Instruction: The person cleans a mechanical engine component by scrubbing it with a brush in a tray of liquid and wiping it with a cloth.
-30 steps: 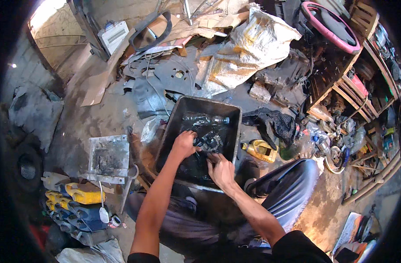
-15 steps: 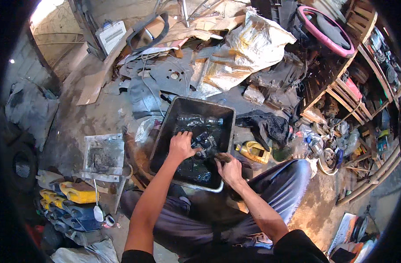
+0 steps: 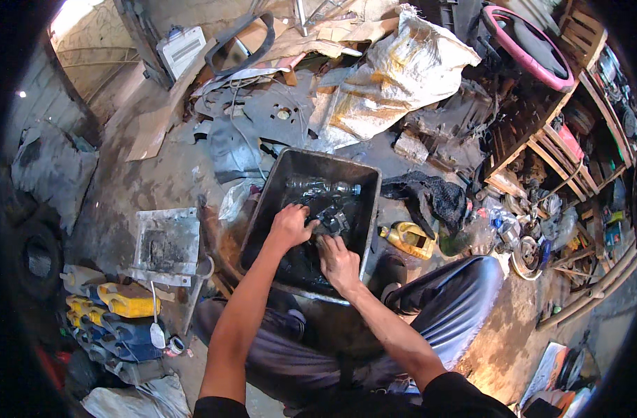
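A black plastic tub (image 3: 268, 202) stands between my legs, with dark liquid in its bottom. Inside, a dark, wet metal part (image 3: 336, 220) of irregular shape lies near the tub's middle. My left hand (image 3: 289, 227) is closed on its left side, thumb toward the right. Close against the part's near side is my right hand (image 3: 339, 263), its fingers curled downward. What those fingers hold is hidden beneath them. A clear plastic bottle (image 3: 325, 187) lies on its side along the tub's far wall.
A cut yellow jug (image 3: 410, 240) and a black mesh cloth (image 3: 437, 202) are right of the tub. Left stands a metal-topped stand (image 3: 167, 244), with several yellow and grey jugs (image 3: 127, 299) nearer. Beyond lies a white sack (image 3: 402, 83); wooden shelving (image 3: 541, 153) is at the right.
My right hand has moved left and inward, from the tub's right rim to the metal part. The brownish brush-like thing it held there is now out of sight. My left hand stays at the part.
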The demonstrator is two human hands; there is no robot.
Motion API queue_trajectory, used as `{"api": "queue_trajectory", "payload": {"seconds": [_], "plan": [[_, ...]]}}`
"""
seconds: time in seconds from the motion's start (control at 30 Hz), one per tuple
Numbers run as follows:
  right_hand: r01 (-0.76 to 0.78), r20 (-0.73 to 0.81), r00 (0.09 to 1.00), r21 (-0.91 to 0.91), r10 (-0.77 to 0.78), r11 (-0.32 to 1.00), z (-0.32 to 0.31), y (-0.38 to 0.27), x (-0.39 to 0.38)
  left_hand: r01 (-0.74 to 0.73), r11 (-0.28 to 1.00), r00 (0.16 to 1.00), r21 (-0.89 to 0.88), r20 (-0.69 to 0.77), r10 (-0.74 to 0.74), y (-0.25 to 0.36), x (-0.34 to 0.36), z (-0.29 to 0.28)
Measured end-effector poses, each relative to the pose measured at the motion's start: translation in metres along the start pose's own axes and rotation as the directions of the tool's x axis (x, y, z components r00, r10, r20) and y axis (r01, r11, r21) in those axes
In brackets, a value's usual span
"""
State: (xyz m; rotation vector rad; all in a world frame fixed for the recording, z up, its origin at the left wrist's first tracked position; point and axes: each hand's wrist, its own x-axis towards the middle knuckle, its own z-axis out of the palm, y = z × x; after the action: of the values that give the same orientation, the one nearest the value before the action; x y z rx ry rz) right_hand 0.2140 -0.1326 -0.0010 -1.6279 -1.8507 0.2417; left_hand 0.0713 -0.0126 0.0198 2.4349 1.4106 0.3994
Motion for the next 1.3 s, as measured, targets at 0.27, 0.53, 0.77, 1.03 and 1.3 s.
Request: {"api": "queue_trajectory", "payload": {"seconds": [0.27, 0.53, 0.77, 1.03, 1.3], "plan": [[0.085, 0.076, 0.993, 0.062, -0.090, 0.994, -0.023, 0.007, 0.001, -0.075, 0.994, 0.993, -0.075, -0.098, 0.068, -0.009, 0.001, 0.003], [0.012, -0.240, 0.971, 0.000, -0.012, 1.000, -0.057, 0.063, 0.030, -0.088, 0.995, 0.983, -0.056, -0.167, 0.078, 0.002, 0.006, 0.000], [0.277, 0.156, 0.954, -0.136, -0.256, 0.951, -0.023, 0.035, -0.011, -0.049, 0.998, 0.979, 0.026, -0.198, 0.054, -0.005, 0.003, 0.005], [0.314, 0.043, 0.949, -0.133, -0.311, 0.940, -0.023, 0.035, -0.008, 0.075, 0.997, 0.997, 0.002, -0.012, -0.075, 0.012, 0.007, -0.009], [0.237, 0.038, 0.971, -0.004, -0.236, 0.972, -0.025, 0.046, 0.003, -0.015, 0.999, 0.991, 0.030, -0.133, 0.019, -0.006, 0.005, 0.005]]}}
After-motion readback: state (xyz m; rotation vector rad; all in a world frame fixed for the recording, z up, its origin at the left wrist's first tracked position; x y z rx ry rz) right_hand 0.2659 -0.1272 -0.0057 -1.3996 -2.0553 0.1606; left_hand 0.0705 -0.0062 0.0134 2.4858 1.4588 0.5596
